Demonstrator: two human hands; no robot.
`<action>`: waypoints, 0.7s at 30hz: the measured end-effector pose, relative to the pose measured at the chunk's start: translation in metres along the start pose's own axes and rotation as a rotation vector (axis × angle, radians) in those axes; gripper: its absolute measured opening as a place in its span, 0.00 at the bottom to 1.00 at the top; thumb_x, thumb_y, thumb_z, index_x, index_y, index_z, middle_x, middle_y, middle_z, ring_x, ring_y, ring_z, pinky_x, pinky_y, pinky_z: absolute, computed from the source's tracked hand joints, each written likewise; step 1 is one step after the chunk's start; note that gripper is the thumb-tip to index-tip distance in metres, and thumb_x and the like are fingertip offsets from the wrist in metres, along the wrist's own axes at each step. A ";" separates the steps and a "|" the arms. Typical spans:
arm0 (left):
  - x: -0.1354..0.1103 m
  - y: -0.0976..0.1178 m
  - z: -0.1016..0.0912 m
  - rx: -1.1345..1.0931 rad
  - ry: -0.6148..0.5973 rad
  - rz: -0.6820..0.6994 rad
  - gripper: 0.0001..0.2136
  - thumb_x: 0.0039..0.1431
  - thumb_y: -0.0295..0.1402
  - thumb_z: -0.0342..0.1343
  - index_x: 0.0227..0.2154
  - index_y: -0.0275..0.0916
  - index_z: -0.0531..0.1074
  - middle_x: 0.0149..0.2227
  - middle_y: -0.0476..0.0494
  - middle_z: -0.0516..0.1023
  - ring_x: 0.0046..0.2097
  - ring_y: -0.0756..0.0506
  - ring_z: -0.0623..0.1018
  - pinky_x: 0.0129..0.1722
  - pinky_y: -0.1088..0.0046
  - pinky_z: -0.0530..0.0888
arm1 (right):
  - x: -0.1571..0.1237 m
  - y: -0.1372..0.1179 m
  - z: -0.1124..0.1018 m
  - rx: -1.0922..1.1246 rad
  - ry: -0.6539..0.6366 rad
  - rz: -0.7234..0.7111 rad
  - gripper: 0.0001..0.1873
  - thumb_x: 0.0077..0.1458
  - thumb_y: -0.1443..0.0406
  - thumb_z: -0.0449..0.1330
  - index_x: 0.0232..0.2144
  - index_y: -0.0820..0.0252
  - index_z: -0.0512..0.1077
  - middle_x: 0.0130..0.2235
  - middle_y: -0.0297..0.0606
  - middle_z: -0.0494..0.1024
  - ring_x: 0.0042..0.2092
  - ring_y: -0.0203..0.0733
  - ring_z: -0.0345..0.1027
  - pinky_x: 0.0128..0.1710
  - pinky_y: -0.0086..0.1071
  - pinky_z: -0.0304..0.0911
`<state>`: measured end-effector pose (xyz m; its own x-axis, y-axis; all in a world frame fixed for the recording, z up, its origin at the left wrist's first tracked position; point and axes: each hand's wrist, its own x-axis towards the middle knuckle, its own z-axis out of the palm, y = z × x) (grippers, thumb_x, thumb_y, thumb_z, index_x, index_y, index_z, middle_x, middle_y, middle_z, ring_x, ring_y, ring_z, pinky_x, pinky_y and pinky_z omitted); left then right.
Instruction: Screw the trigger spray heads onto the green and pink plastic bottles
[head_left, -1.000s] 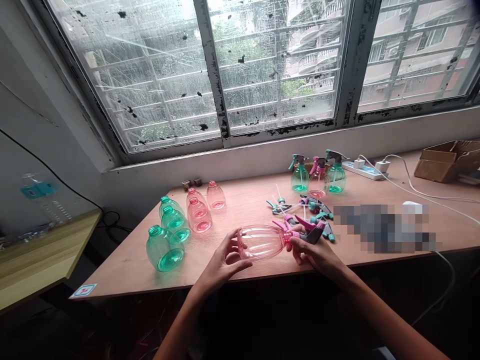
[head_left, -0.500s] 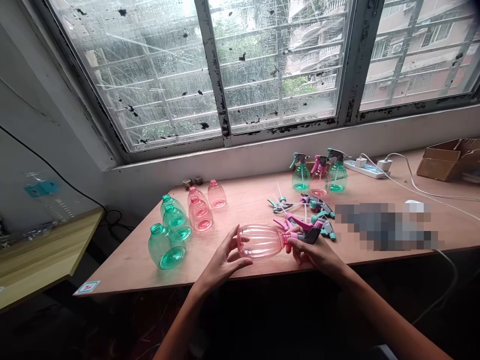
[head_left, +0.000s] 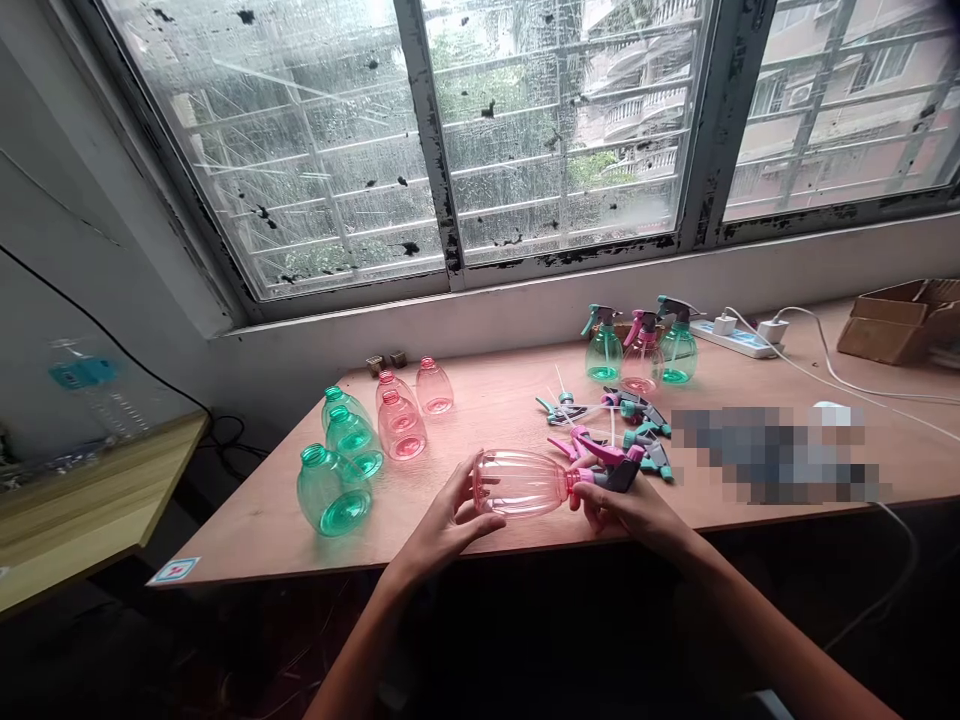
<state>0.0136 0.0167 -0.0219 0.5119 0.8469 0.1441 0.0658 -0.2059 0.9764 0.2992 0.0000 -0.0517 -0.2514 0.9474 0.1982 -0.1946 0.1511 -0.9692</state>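
Observation:
A clear pink spray bottle (head_left: 521,483) lies sideways in the air above the table's front edge, its neck pointing right. My left hand (head_left: 457,510) is closed around its base end, thumb below and fingers behind. At the neck, my right hand (head_left: 611,505) grips the pink collar of a grey and pink trigger sprayer head (head_left: 619,468), which sits on the bottle's mouth. How tightly the two are joined I cannot tell. Just behind, loose pink and green sprayer heads (head_left: 637,410) with thin white tubes lie in a heap.
Open green bottles (head_left: 334,490) and pink bottles (head_left: 403,428) stand at the left of the wooden table (head_left: 262,535). Bottles with sprayers (head_left: 677,350) stand at the back, near a power strip (head_left: 735,338) and a cardboard box (head_left: 885,325). A blurred patch covers the right side.
The sprayer head has turned about the bottle's neck, so its pink trigger now shows more on the upper side. Both hands stay in nearly the same place.

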 end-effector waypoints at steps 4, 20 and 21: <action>0.000 0.003 0.003 0.032 0.016 0.023 0.44 0.56 0.34 0.67 0.69 0.55 0.46 0.68 0.38 0.58 0.62 0.36 0.69 0.63 0.50 0.66 | 0.000 -0.004 0.003 0.022 0.011 0.002 0.19 0.54 0.54 0.69 0.40 0.58 0.69 0.29 0.35 0.78 0.23 0.34 0.67 0.23 0.29 0.64; -0.005 0.002 0.003 0.168 -0.010 0.110 0.42 0.56 0.31 0.67 0.67 0.53 0.48 0.66 0.38 0.61 0.64 0.37 0.68 0.63 0.54 0.68 | -0.024 -0.003 0.013 0.045 0.092 0.067 0.19 0.59 0.49 0.63 0.37 0.59 0.70 0.30 0.37 0.77 0.27 0.41 0.72 0.28 0.34 0.66; -0.006 0.002 0.003 0.181 -0.014 0.113 0.42 0.55 0.31 0.67 0.67 0.54 0.49 0.66 0.38 0.60 0.64 0.37 0.68 0.63 0.55 0.68 | -0.027 -0.004 0.012 0.042 0.079 0.063 0.18 0.60 0.50 0.62 0.38 0.59 0.71 0.30 0.37 0.77 0.28 0.42 0.72 0.29 0.36 0.67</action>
<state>0.0133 0.0100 -0.0214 0.5364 0.8070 0.2471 0.1596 -0.3845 0.9092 0.2950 -0.0293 -0.0518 -0.1897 0.9741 0.1229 -0.2205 0.0797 -0.9721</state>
